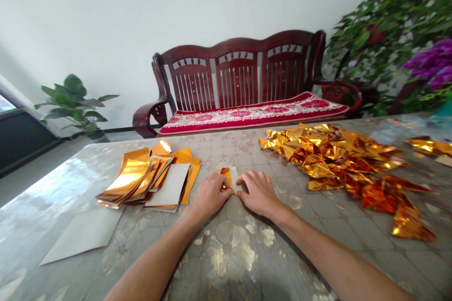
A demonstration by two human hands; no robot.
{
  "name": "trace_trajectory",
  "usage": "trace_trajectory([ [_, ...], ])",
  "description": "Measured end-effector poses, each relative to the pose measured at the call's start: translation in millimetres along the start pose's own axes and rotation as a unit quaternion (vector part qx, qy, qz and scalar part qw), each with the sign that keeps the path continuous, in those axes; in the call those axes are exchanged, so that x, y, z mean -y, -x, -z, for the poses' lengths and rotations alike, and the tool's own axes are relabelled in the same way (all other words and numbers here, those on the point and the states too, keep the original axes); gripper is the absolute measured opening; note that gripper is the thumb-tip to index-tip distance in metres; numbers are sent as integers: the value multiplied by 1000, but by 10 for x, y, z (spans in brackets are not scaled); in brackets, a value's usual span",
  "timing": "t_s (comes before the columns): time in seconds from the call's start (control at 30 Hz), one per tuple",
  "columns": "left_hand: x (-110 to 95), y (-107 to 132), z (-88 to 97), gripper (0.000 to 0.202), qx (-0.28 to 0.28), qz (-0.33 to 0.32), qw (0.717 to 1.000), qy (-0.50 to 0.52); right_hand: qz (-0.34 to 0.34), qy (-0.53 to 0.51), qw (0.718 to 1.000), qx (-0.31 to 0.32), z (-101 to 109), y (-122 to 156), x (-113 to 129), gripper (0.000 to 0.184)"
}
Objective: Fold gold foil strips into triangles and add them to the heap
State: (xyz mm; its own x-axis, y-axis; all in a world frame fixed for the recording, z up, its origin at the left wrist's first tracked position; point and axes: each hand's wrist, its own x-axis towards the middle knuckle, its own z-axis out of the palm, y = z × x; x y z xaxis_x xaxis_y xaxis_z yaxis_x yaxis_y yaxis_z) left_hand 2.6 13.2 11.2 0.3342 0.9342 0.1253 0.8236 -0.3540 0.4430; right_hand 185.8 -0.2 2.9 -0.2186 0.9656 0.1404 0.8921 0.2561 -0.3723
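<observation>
Head view: folded foil paper [234,178] lies between the hands, long axis running near to far.
The left hand [211,193] pinches its near left part; the right hand [259,192] curls at its right edge, whether gripping I cannot tell. Neither is clearly nearer.

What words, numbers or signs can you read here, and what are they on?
There are none I can read.
The stacked sheets, small gold-and-white paper and folded gold pieces show no writing.
The seat cover shows only a pattern.
The clear plastic is too blurred to tell.
</observation>
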Motion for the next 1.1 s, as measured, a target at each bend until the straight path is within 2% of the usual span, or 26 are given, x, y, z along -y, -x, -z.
trace_trajectory([
  [0.23,23,0,-34,10,-8,-13,1000,-12,0,-21,1000,-12,-15,-2,-8,22],
  [0.53,52,-28,-10,10,1,-5,999,32,45,-31,998,-8,41,28,7,24],
  [0.67,47,-24,2,12,1,8,1000,25,66,-36,997,0,35,24,4,23],
  [0.8,16,-29,9,22,-6,30,1000,4,78,-43,996,3,-5,8,-22,19],
  [0.93,7,-31,1,17,-11,39,999,0,84,-51,995,5,4,2,-40,13],
  [1.1,25,-18,-11,12,-23,15,999,-23,142,-15,990,9,100,53,-24,31],
])
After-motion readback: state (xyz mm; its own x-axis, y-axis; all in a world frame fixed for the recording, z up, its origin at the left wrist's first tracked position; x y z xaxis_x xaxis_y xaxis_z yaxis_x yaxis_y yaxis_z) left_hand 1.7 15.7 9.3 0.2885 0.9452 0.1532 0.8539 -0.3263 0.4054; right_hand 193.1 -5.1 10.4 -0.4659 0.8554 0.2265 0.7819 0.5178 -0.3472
